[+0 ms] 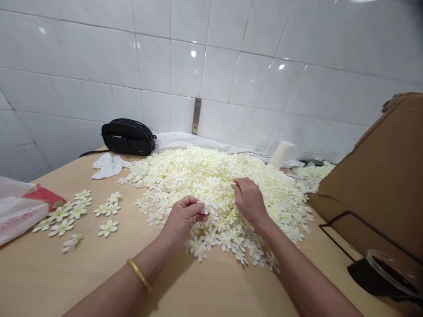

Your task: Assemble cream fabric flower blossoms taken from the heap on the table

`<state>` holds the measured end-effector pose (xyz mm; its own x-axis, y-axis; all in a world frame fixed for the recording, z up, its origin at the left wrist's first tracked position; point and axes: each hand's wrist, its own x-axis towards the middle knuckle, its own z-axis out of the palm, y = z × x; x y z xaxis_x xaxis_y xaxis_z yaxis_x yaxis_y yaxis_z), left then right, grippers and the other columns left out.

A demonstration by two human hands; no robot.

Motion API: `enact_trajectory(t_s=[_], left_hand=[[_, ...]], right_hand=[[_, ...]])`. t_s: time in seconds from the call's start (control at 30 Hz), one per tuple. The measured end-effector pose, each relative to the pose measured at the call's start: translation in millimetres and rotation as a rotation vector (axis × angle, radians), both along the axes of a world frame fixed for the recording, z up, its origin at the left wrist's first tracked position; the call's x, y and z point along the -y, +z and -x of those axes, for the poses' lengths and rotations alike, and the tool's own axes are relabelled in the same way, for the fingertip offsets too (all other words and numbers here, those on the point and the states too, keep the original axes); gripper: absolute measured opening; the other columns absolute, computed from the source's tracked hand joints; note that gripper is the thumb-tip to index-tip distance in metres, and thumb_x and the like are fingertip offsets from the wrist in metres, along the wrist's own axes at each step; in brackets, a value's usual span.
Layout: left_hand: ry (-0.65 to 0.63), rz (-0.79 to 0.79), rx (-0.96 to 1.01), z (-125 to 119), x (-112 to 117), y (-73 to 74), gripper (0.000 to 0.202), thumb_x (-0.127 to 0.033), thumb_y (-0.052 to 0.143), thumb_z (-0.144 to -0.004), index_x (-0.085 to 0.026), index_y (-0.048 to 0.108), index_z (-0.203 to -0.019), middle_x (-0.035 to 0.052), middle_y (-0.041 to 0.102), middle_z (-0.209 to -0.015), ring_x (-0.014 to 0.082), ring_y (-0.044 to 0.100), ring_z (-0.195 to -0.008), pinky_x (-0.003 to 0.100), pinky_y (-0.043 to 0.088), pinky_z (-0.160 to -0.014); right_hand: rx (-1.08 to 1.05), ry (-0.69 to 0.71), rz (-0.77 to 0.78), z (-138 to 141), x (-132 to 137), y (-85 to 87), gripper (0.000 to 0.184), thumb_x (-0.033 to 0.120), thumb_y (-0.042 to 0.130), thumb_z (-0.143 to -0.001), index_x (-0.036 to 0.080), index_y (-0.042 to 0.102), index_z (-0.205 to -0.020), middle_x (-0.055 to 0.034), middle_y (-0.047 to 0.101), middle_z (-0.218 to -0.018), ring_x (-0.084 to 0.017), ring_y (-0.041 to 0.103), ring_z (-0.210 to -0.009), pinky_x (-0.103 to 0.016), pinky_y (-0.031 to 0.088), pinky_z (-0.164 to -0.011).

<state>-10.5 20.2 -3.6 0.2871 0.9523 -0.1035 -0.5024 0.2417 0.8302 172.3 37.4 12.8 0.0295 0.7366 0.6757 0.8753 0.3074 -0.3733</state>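
- Pinching a white flower [209, 207] in the left hand [184, 219], over the near side of the flower pile [198, 169].
- Curling the right hand [250, 202] beyond this flower, rightward; cannot tell whether grasping.

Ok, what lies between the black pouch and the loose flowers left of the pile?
In the head view, a crumpled white tissue or cloth lies between the black pouch and the loose flowers, with bare tabletop before the flowers.

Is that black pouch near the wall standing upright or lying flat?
Upright: the black pouch rests on its base, arched top uppermost, front panel showing.
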Motion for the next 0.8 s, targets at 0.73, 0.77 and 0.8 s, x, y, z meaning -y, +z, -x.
enact_trajectory(t_s=[0.73,0.77,0.8], left_hand=[[-0.097,0.025,0.073,-2.8,2.6,-3.3,0.014,-0.014,0.063,-0.064,-0.013,0.05,-0.068,0.0002,0.057,-0.059,0.0119,0.06,-0.058,0.022,0.048,-0.058],[-0.091,0.028,0.068,-2.7,2.7,-2.7,0.014,-0.014,0.063,-0.064,-0.013,0.05,-0.068,0.0004,0.057,-0.06,0.0119,0.06,-0.059,0.022,0.048,-0.058],[-0.088,0.03,0.065,-2.6,2.7,-2.1,0.014,-0.015,0.063,-0.064,-0.013,0.05,-0.068,0.0005,0.057,-0.061,0.0118,0.06,-0.059,0.022,0.048,-0.058]], right_hand=[[-0.632,0.324,0.316,33.8,46.5,-2.1,0.017,0.028,0.044,-0.079,0.016,0.052,-0.07,0.0001,0.052,-0.064,-0.012,0.049,-0.063,-0.023,0.04,-0.061],[-0.592,0.278,0.272,28.1,42.2,0.1,0.017,0.027,0.044,-0.079,0.016,0.052,-0.07,0.0001,0.052,-0.064,-0.012,0.049,-0.063,-0.024,0.04,-0.061],[-0.521,0.214,0.217,21.6,36.9,2.2,0.016,0.027,0.044,-0.079,0.016,0.052,-0.07,-0.0001,0.053,-0.064,-0.012,0.049,-0.063,-0.024,0.039,-0.06]])
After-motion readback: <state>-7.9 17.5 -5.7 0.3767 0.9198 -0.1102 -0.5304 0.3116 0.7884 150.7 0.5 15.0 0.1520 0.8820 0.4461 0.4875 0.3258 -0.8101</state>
